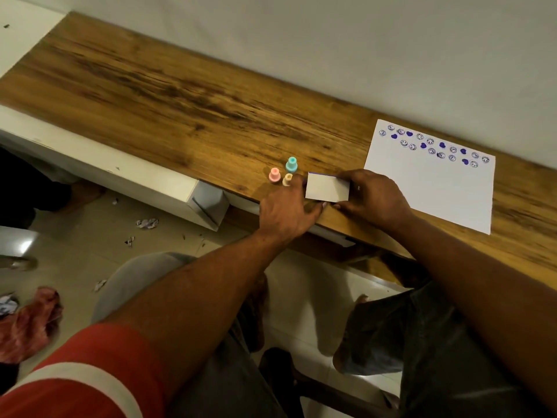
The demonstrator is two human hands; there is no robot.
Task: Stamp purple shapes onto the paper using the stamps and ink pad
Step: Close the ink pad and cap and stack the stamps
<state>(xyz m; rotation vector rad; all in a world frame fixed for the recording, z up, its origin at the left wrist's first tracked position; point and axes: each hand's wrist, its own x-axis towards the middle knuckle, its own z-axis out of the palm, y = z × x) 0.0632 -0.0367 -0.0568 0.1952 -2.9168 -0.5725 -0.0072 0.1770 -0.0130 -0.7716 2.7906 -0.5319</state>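
Desk: a long wooden desk (180,95) with streaked brown grain ran along a pale wall.
Paper: a white rectangular sheet (428,188) lay flat at the right, its far edge dotted with purple hearts and round smiley prints.
Stamps: three small plastic knob-shaped stamps stood upright close together: teal (291,165), pink (274,175), cream (287,179).
Ink pad: a small flat whitish rectangular case (327,188) sat near the desk's front edge, between both hands.
Left hand: the left hand (286,212) had fingers curled against the case's left side.
Right hand: the right hand (373,197) pinched its right edge.
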